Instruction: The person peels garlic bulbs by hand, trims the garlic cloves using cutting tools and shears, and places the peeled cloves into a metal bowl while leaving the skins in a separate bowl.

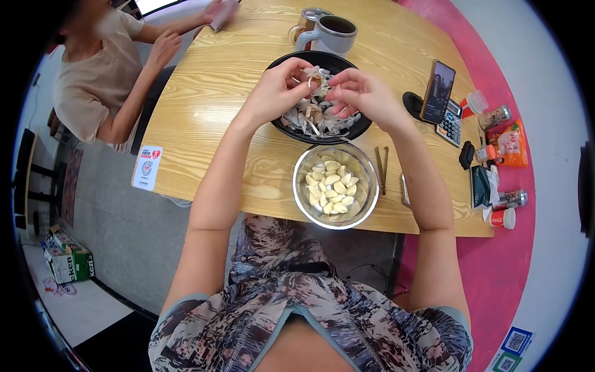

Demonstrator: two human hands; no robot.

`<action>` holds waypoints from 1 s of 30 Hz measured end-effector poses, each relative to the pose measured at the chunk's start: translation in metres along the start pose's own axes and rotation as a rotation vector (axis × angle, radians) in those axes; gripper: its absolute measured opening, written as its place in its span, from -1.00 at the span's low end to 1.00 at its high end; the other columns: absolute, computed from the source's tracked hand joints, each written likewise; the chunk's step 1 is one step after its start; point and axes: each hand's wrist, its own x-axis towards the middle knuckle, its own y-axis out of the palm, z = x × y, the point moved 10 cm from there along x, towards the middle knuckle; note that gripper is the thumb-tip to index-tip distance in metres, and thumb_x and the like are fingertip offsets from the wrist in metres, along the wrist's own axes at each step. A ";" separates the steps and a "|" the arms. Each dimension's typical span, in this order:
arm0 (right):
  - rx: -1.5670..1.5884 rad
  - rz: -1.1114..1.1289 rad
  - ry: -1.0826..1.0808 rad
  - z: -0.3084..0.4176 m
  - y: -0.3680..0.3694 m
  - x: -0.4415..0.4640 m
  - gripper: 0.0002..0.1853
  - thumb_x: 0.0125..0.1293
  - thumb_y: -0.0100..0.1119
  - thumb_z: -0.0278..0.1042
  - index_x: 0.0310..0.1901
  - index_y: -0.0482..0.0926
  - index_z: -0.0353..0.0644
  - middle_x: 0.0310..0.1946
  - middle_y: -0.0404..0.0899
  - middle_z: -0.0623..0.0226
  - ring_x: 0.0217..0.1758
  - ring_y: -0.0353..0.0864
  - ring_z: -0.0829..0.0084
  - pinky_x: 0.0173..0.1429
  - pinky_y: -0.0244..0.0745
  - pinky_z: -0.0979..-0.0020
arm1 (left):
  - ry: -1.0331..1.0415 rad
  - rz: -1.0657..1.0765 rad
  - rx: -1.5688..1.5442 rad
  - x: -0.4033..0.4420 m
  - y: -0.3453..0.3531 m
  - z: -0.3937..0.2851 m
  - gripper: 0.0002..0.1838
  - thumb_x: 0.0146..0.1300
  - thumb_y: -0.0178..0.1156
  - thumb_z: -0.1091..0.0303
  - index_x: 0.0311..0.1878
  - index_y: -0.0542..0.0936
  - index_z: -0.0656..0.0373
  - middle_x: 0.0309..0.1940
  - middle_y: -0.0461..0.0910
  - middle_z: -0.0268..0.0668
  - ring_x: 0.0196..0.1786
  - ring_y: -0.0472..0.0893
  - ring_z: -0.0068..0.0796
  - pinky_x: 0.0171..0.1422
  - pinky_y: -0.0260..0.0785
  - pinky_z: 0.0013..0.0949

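Both my hands are over a black bowl (357, 129) filled with papery white garlic skins (319, 119). My left hand (280, 88) has its fingers curled together at the bowl's left side, near a pale bit of skin; what it pinches is too small to make out. On the right side of the bowl, my right hand (364, 96) has its fingers bent and apart, with nothing visible between them. Nearer to me, a shiny metal bowl (300, 197) holds many peeled garlic cloves (333, 186), close to the wooden table's (260, 186) front edge.
Behind the black bowl are a grey mug (335, 38) and a glass jar (308, 18). A propped phone (439, 92), a calculator (450, 127), jars and packets line the right side. Chopsticks (382, 170) lie beside the metal bowl. Another person (99, 80) sits at left.
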 end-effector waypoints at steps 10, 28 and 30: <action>-0.301 -0.254 -0.360 0.021 0.005 0.013 -0.72 0.41 0.17 -0.26 -0.14 0.48 -0.37 -0.42 0.55 0.34 -0.39 0.51 0.59 -0.29 0.44 0.49 | 0.116 0.094 0.231 -0.005 0.013 -0.015 -0.60 0.29 0.23 0.47 0.20 0.52 0.26 -0.24 0.60 -0.35 -0.25 0.55 -0.65 -0.12 0.47 -0.51; 0.492 0.267 0.076 -0.009 0.025 0.012 -0.79 0.53 -0.02 -0.28 -0.15 0.55 -0.22 -0.39 0.51 0.47 -0.47 0.37 0.65 -0.39 0.35 0.57 | 0.203 0.067 0.197 -0.003 0.010 -0.025 -0.74 0.35 0.06 0.60 0.04 0.64 0.31 -0.19 0.54 -0.32 -0.16 0.57 -0.59 -0.09 0.45 -0.52; 0.469 0.258 0.077 -0.011 0.024 0.012 -0.79 0.52 -0.01 -0.29 -0.16 0.55 -0.22 -0.39 0.51 0.47 -0.47 0.37 0.65 -0.38 0.36 0.57 | 0.212 0.030 0.216 -0.003 0.006 -0.027 -0.74 0.34 0.06 0.61 0.02 0.64 0.32 -0.20 0.54 -0.32 -0.16 0.57 -0.58 -0.09 0.45 -0.52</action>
